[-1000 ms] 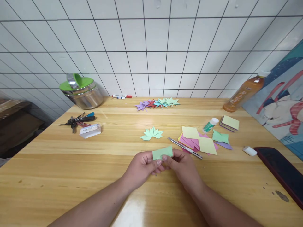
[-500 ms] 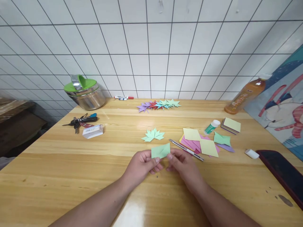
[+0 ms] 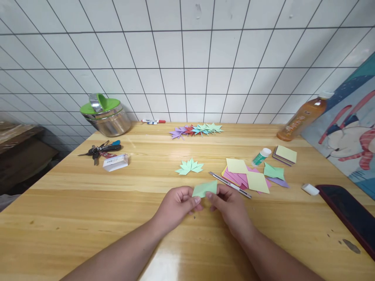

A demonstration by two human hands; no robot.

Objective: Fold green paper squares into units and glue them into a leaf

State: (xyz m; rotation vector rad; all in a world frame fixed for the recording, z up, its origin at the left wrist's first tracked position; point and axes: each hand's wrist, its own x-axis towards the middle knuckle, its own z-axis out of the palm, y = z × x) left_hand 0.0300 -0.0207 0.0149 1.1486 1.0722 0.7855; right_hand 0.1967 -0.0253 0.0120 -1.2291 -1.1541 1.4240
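carefully, my left grip (image 3: 177,203) and right grip (image 3: 230,203) pinch green paper (image 3: 204,188) between them; i'd match edges before creasing.

The left hand (image 3: 177,205) and right hand (image 3: 228,203) are bare, with rounded thumbs and short nails. The left forearm (image 3: 125,246) and right forearm (image 3: 271,249) are bare too as far as they show, smooth in outline, slim at the wrists and broader toward the near edge.
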